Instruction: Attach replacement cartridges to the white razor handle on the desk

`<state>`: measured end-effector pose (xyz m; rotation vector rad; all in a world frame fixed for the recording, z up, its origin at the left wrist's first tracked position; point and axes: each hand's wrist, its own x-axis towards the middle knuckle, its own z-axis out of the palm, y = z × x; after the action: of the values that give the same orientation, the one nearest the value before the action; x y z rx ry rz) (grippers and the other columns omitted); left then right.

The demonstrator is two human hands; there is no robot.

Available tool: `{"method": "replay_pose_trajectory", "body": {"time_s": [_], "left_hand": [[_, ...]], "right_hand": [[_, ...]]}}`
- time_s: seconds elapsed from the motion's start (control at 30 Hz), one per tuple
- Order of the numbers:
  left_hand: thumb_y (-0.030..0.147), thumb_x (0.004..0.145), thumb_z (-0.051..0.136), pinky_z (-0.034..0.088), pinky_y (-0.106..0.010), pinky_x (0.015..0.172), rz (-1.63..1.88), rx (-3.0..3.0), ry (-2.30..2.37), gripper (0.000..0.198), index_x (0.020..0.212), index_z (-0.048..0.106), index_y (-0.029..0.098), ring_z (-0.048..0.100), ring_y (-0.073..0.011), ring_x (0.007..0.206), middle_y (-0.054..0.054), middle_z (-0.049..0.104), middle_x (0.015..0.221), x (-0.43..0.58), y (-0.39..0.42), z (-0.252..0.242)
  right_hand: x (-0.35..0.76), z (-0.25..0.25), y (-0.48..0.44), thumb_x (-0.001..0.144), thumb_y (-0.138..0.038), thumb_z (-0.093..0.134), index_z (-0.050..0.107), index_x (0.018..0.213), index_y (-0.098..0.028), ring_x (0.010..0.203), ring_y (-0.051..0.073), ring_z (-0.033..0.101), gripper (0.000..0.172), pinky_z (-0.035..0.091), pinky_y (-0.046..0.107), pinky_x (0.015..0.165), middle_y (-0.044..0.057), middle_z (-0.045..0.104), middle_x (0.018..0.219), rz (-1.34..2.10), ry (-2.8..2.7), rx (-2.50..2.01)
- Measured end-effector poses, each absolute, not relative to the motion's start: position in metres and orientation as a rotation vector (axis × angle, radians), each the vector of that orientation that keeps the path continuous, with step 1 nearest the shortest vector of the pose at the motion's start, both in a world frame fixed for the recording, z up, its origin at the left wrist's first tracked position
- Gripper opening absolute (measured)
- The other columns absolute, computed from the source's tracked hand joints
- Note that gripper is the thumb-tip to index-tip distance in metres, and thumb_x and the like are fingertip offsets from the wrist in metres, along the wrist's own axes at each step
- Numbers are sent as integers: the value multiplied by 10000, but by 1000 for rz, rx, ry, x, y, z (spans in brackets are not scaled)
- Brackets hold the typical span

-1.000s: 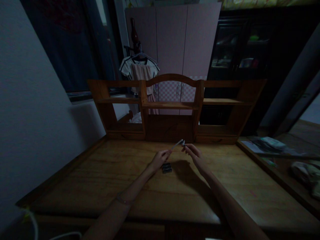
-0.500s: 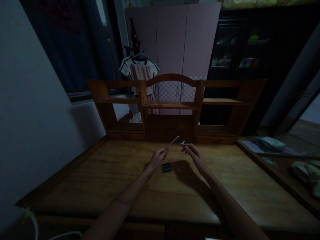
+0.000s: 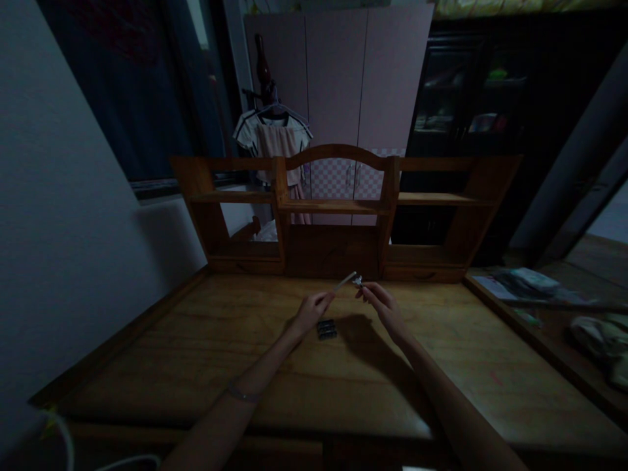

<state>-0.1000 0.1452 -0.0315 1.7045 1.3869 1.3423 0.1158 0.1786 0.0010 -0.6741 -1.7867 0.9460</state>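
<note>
The room is dim. My left hand (image 3: 310,311) is closed on a thin pale stick-like tool (image 3: 343,282) that points up and right. My right hand (image 3: 380,299) pinches a tiny shiny object (image 3: 358,281) at its fingertips. The tool's tip sits right beside that object. A small dark rectangular case (image 3: 326,329) lies on the wooden desk (image 3: 275,373), just below and between my hands.
A wooden shelf unit (image 3: 338,216) stands at the back of the desk. A pale wall rises on the left. Papers (image 3: 520,282) and cloth lie on a side surface to the right. A white cable (image 3: 63,445) shows at the bottom left corner.
Half a second ago the tool's tip stood apart from the shiny object; it has swung back right to meet it. My right hand has barely moved.
</note>
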Motion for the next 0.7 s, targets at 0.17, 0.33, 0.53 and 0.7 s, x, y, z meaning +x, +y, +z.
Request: {"method": "replay_pose_trajectory", "body": {"time_s": [0.17, 0.33, 0.53, 0.7], "left_hand": [[580, 842, 432, 262, -231, 543, 1362, 1667, 1343, 468, 617, 460, 170, 358, -104, 561, 37, 393, 580, -99, 145, -31], [579, 845, 436, 242, -235, 533, 1337, 1717, 1379, 474, 607, 447, 168, 346, -105, 563, 42, 360, 568, -100, 145, -32], [571, 844, 432, 250, -231, 535, 1338, 1701, 1350, 456, 628, 461, 170, 355, -106, 565, 39, 384, 578, -101, 145, -31], [580, 835, 446, 245, -236, 541, 1359, 1719, 1409, 472, 604, 446, 168, 349, -109, 578, 38, 370, 580, -101, 145, -31]], "right_hand": [[116, 3, 177, 911, -468, 455, 645, 967, -233, 792, 187, 532, 307, 429, 289, 726, 39, 632, 863, 954, -1783, -681], [116, 5, 175, 911, -472, 449, 649, 919, -232, 775, 181, 516, 312, 428, 288, 729, 37, 622, 858, 948, -1785, -690], [116, 5, 175, 905, -501, 440, 650, 891, -230, 753, 179, 513, 343, 427, 280, 698, 35, 615, 832, 945, -1792, -712], [116, 2, 177, 909, -480, 450, 644, 915, -235, 749, 176, 511, 312, 422, 276, 695, 29, 616, 841, 956, -1782, -693]]}}
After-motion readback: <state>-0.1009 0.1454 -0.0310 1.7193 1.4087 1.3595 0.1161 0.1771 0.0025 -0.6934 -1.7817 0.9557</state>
